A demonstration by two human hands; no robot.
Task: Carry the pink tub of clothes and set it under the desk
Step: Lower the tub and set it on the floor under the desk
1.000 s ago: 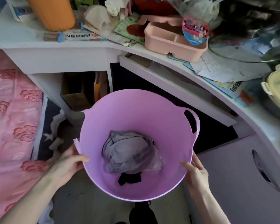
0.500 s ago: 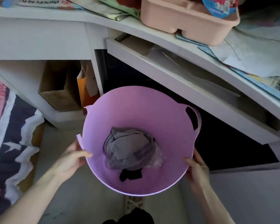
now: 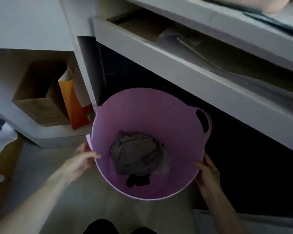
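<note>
1. The left hand (image 3: pixel 82 160) grips the near-left rim of the pink tub (image 3: pixel 142 115), thumb hooked over the edge to the inner wall.
2. The right hand (image 3: pixel 208 174) presses against the near-right outer wall of the tub, fingers spread along it; both hands are clamped on the tub.
3. The tub sits at the front of the dark opening (image 3: pixel 235 166) under the bench (image 3: pixel 193 12); whether its base touches the floor (image 3: pixel 57 149) cannot be told.
4. The pulled-out drawer (image 3: pixel 201 81) overhangs the tub's far rim.
5. The white upright panel (image 3: pixel 86 73) stands just beside the tub's far-left rim.
6. To the right of the tub the opening is dark and unobstructed.
7. Left of the panel, a brown paper bag (image 3: pixel 39 107) and an orange bag (image 3: pixel 74 108) stand in a side compartment.
8. The tub is round and flexible, with a cut-out handle (image 3: pixel 204 120) at far right.
9. Inside lies a crumpled grey garment (image 3: pixel 135 154) with a black item (image 3: pixel 137 180) beside it.
</note>
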